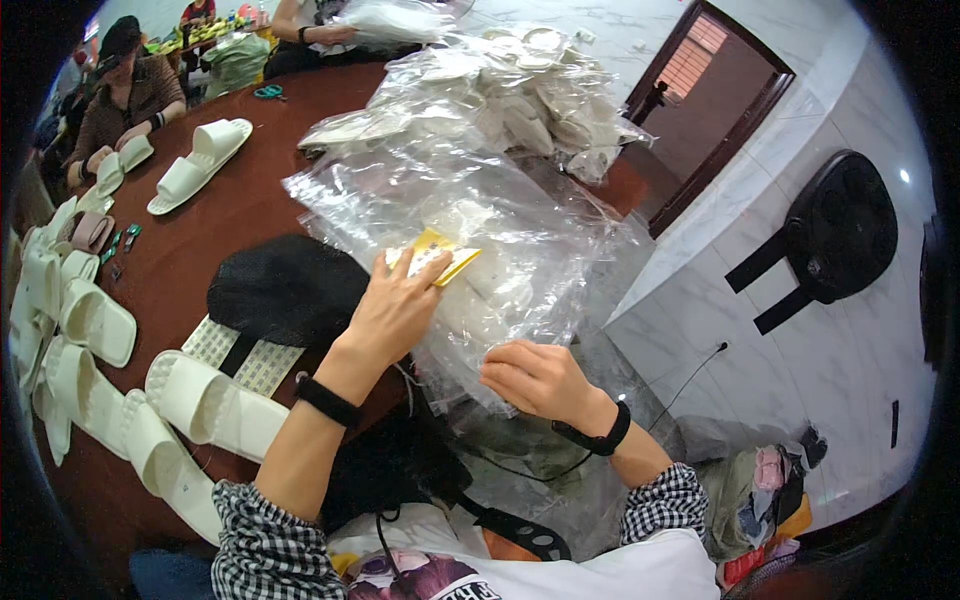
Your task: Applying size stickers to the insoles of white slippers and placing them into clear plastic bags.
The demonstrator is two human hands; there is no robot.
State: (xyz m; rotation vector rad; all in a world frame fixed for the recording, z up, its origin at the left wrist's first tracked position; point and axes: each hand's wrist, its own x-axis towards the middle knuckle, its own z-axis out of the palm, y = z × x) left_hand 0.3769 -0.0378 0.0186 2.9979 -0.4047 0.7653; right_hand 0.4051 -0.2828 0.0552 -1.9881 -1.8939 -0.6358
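Clear plastic bags (540, 250) lie in a crinkled layer at the table's edge before me. My left hand (395, 305) rests over them with its fingers spread on a small yellow-and-white card (455, 262). Whether its thumb grips the card is hidden. At the near edge of the bags, my right hand (535, 378) is closed, its fingertips pinching the clear plastic. A black cap-like cloth item (285, 290) lies just left of my left wrist, on a patterned pale sheet (205, 345).
White slippers (95, 385) crowd the table's left side; another pair (200, 165) lies farther back. A heap of bagged pale items (500, 85) stands at the far side. Green scissors (269, 92) lie near the far edge. A co-worker (125, 95) handles slippers at the far left.
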